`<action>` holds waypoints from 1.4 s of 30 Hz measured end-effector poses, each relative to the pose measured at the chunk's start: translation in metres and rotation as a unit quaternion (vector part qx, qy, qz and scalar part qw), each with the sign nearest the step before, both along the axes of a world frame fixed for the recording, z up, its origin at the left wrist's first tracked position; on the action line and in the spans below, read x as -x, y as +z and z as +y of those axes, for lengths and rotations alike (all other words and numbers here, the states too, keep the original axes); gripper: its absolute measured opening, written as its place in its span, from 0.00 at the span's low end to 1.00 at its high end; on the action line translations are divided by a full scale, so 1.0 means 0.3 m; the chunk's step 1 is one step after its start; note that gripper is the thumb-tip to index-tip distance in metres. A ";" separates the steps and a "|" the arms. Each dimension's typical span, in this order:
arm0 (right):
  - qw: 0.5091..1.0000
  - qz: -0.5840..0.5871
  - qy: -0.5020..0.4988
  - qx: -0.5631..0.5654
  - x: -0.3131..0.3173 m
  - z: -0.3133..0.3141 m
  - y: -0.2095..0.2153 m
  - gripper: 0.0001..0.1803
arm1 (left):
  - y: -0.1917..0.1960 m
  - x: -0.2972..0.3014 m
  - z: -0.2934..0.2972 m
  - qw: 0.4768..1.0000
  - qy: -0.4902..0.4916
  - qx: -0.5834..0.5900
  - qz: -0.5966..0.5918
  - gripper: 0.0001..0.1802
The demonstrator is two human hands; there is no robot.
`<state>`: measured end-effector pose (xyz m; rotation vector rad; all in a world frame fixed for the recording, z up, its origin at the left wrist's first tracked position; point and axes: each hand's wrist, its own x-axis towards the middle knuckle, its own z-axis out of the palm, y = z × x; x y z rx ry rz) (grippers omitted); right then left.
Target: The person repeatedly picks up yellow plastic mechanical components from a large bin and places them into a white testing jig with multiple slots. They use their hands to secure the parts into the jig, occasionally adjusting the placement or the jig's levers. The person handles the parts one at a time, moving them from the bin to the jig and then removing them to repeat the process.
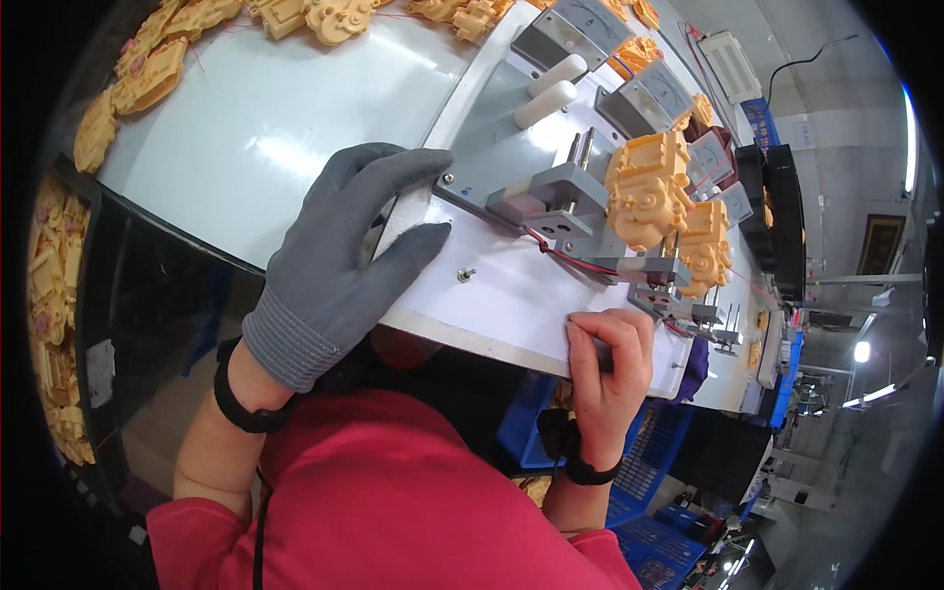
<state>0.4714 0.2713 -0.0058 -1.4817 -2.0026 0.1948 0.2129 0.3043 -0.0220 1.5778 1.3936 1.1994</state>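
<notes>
My left hand (339, 256), in a grey knit glove, rests at the near left corner of a white-topped bench fixture (492, 315). Its thumb and fingers are spread apart around the corner, with nothing held between them. A small metal toggle switch (465, 275) stands on the panel right of the thumb. My bare right hand (612, 364) lies at the panel's near edge, fingers curled and fingertips together; whatever is under them is hidden. Beyond the hands, a yellow-orange molded plastic housing (646, 192) sits on a grey clamp block (551, 197). A similar housing (705, 251) sits further right.
Two white posts (549, 93) rise from the grey plate. Analog panel meters (644, 98) line the fixture's back. More yellow housings (152, 74) lie along the white table's far left edge. A bin of housings (59, 315) stands at left; blue crates (654, 452) are below right.
</notes>
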 end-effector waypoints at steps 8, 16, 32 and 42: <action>0.999 -0.024 0.016 -0.042 -0.002 -0.003 -0.014 0.11 | -0.002 0.005 0.000 1.000 0.001 0.002 0.016 0.26; 0.994 0.113 0.000 -0.011 -0.023 -0.027 -0.022 0.22 | 0.017 -0.011 0.001 1.000 -0.002 0.026 -0.011 0.26; 0.941 0.336 0.031 -0.037 -0.007 0.043 0.000 0.23 | 0.514 -0.284 0.442 0.746 -0.435 -0.246 0.440 0.35; 0.932 0.359 0.059 -0.010 -0.022 0.020 -0.024 0.19 | 0.595 -0.442 0.322 0.596 -0.305 -0.353 0.654 0.09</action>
